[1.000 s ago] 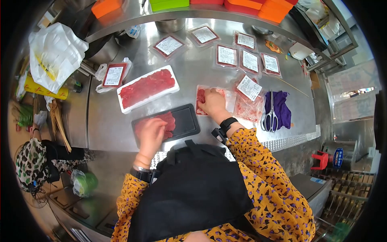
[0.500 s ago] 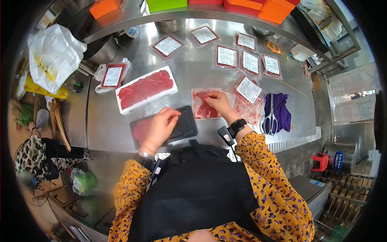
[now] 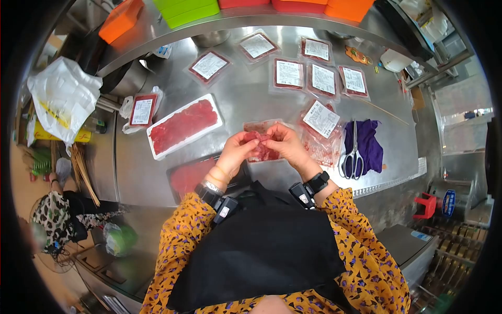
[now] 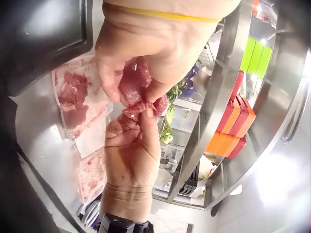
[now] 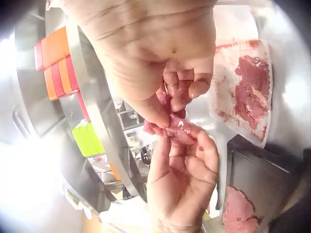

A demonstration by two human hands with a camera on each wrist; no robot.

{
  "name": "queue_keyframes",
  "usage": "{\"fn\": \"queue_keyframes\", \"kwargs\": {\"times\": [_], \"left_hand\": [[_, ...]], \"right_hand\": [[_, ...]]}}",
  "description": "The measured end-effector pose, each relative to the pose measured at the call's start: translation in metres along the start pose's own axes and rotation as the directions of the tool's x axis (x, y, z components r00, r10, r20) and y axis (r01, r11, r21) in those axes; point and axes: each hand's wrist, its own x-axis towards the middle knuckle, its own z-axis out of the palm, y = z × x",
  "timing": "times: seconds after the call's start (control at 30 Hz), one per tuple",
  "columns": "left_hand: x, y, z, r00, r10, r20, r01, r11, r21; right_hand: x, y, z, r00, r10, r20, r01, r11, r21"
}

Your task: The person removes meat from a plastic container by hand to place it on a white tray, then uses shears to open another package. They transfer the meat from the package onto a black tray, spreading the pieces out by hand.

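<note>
Steel table (image 3: 240, 99) below; right of the black tray (image 3: 241, 177), left hand (image 3: 234, 153) and right hand (image 3: 289, 146) pinch raw meat (image 4: 134, 87), likely light, soft, slippery, best gripped by its edges

We take this for a commercial kitchen. Across the middle of the head view stretches a stainless steel worktable (image 3: 246, 97), and along the top edge a steel shelf (image 3: 261, 20) bears orange, red and green plastic boxes (image 3: 350, 8). We count 8 labelled, sealed meat packs (image 3: 320, 119) on the tabletop, plus a white tray (image 3: 152, 140) of raw meat left of centre and scissors (image 3: 354, 153) right of centre. We also see a metal pot (image 3: 130, 81) at upper left, thin sticks (image 3: 84, 172) bundled at far left, and a black apron (image 3: 261, 251) at lower centre.
</note>
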Motion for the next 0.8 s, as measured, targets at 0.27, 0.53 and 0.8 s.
{"fn": "queue_keyframes", "kwargs": {"times": [0.27, 0.53, 0.8], "left_hand": [[0.000, -0.001, -0.003, 0.991, 0.048, -0.123, -0.044, 0.998, 0.034], [-0.002, 0.003, 0.013, 0.961, 0.274, -0.034, -0.233, 0.870, 0.434], [-0.002, 0.003, 0.004, 0.935, 0.347, -0.072, -0.244, 0.777, 0.581]], "right_hand": [[0.010, 0.004, -0.015, 0.986, 0.166, -0.003, -0.165, 0.981, 0.104], [0.013, 0.017, -0.019, 0.956, 0.282, 0.083, -0.288, 0.847, 0.446], [0.011, 0.007, -0.010, 0.956, 0.246, 0.160, -0.293, 0.840, 0.457]]}}
